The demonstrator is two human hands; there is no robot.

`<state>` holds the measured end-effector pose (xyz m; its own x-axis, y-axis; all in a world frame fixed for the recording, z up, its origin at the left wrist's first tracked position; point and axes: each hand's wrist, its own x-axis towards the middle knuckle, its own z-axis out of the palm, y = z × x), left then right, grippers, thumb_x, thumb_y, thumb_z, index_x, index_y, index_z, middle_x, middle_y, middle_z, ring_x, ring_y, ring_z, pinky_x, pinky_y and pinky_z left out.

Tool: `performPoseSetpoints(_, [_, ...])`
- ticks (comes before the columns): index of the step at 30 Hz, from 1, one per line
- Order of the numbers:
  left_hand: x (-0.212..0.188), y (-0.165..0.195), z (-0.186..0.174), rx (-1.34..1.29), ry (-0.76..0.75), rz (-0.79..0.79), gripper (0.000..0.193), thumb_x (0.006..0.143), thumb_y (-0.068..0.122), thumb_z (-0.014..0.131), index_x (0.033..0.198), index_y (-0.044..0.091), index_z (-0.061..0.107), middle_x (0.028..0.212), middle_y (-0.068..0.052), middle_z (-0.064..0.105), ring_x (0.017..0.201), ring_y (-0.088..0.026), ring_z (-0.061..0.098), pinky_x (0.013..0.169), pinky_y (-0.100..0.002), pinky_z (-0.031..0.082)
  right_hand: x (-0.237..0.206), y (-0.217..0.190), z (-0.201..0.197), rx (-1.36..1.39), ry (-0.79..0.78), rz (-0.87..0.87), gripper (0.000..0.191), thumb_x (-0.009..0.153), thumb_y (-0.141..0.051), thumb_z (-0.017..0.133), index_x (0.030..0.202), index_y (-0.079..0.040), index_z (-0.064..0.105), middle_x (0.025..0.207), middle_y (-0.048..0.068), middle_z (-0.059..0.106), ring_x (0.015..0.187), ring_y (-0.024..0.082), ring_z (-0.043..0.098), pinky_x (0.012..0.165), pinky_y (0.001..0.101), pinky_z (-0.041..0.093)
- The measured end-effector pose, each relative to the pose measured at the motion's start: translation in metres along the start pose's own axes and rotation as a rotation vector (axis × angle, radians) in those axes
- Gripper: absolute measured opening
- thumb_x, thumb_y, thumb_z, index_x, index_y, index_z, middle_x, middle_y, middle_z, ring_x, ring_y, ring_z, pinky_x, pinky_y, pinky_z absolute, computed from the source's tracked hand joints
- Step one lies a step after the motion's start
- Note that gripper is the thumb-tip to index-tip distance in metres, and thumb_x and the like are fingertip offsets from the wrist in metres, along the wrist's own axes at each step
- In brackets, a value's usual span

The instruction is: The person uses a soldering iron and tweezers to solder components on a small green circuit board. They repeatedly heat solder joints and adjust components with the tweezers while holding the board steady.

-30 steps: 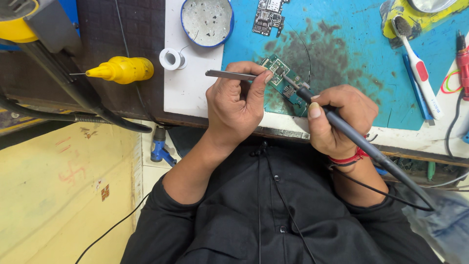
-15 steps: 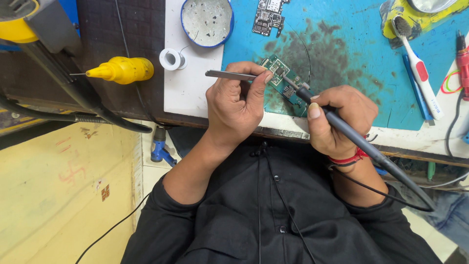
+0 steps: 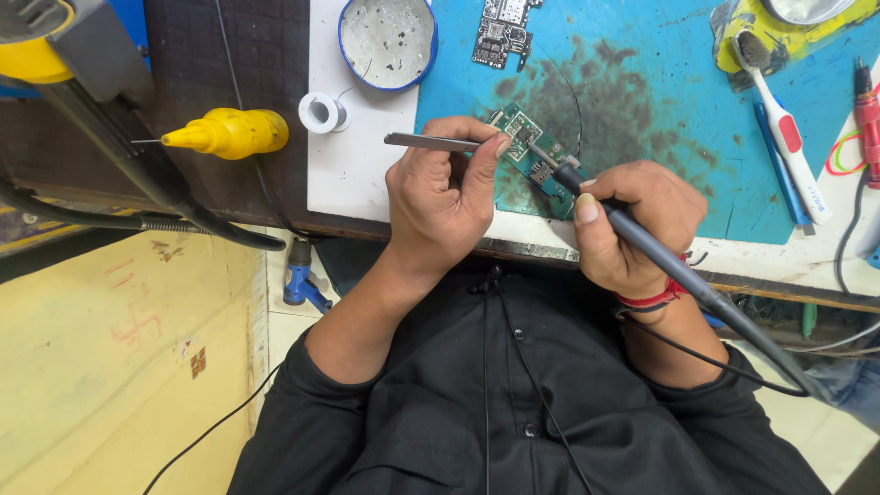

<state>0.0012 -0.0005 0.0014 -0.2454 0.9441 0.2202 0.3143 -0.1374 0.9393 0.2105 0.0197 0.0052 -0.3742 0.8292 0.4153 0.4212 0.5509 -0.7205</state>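
the left hand [image 3: 440, 197] is holding thin grey metal tweezers [image 3: 431, 142], with its fingers [image 3: 490, 151] pinching them together. the tweezers are lying sideways and their far end is poking out to the left, over the white part of the surface [image 3: 353, 174]. the tips are hidden by the hand, so it is hard to tell what they are touching. the right hand [image 3: 632, 225] is gripping a dark grey soldering iron [image 3: 642, 243] like a pen, fingers wrapped tight around it. its thin metal tip is pointing at a small green circuit board [image 3: 527, 142] and seems to be touching it. the small green circuit board is lying on the blue mat [image 3: 660, 119], just beside both hands, near the front edge of the surface.

a round blue tin with grey paste [image 3: 388, 37] is sitting at the top, with a small white spool of wire [image 3: 323, 112] just beside it. a yellow squeeze bottle with a needle tip [image 3: 229, 133] is lying on its side on the dark part at the left. a second, bigger circuit board [image 3: 502, 32] is lying farther up the mat. a white and red toothbrush [image 3: 779, 128] is lying at the right, well apart from the hands
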Motion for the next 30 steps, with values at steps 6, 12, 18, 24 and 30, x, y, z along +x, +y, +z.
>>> performPoseSetpoints(6, [0.0000,-0.0002,0.0001,-0.011,0.004,-0.008,0.009,0.106,0.010,0.071,0.108,0.003,0.065,0.092,-0.002,0.072,0.062,-0.003,0.060,0.054,-0.019,0.046,-0.0002,-0.0004,0.0002,0.001,0.009,0.020,0.012,0.103,-0.009,0.069,0.100,0.000,0.062,0.088,0.011,0.068,0.068,0.024,0.065,0.064,0.0318,0.050])
performPoseSetpoints(12, [0.0005,0.0018,-0.0007,0.011,0.006,0.014,0.010,0.107,0.010,0.072,0.109,0.004,0.065,0.093,-0.003,0.072,0.065,-0.003,0.063,0.056,-0.020,0.049,0.0005,-0.0027,0.0006,0.008,0.019,0.035,0.011,0.104,-0.010,0.069,0.101,-0.001,0.063,0.084,0.011,0.069,0.069,0.024,0.066,0.065,0.0313,0.050])
performPoseSetpoints(18, [0.0017,0.0032,-0.0002,0.024,0.014,-0.006,0.011,0.105,0.011,0.072,0.108,0.003,0.064,0.087,-0.002,0.071,0.067,-0.006,0.062,0.055,-0.020,0.048,0.0025,-0.0033,0.0014,-0.013,0.035,0.027,0.009,0.101,-0.009,0.069,0.098,-0.002,0.063,0.087,0.011,0.067,0.068,0.025,0.065,0.064,0.0323,0.049])
performPoseSetpoints(24, [0.0003,0.0014,0.0001,0.016,0.013,-0.025,0.012,0.104,0.010,0.073,0.107,0.003,0.064,0.084,-0.002,0.070,0.064,-0.004,0.059,0.057,-0.022,0.046,0.0025,-0.0029,0.0013,0.008,0.021,0.010,0.011,0.101,-0.009,0.069,0.098,-0.002,0.062,0.088,0.011,0.068,0.068,0.025,0.065,0.063,0.0323,0.049])
performPoseSetpoints(30, [0.0018,0.0035,-0.0003,0.026,0.010,-0.037,0.011,0.103,0.009,0.073,0.106,0.002,0.065,0.082,-0.002,0.069,0.063,-0.004,0.058,0.056,-0.022,0.045,0.0048,-0.0043,0.0011,-0.024,0.013,0.017,0.011,0.097,-0.009,0.069,0.094,-0.001,0.063,0.083,0.012,0.066,0.067,0.026,0.062,0.060,0.0331,0.047])
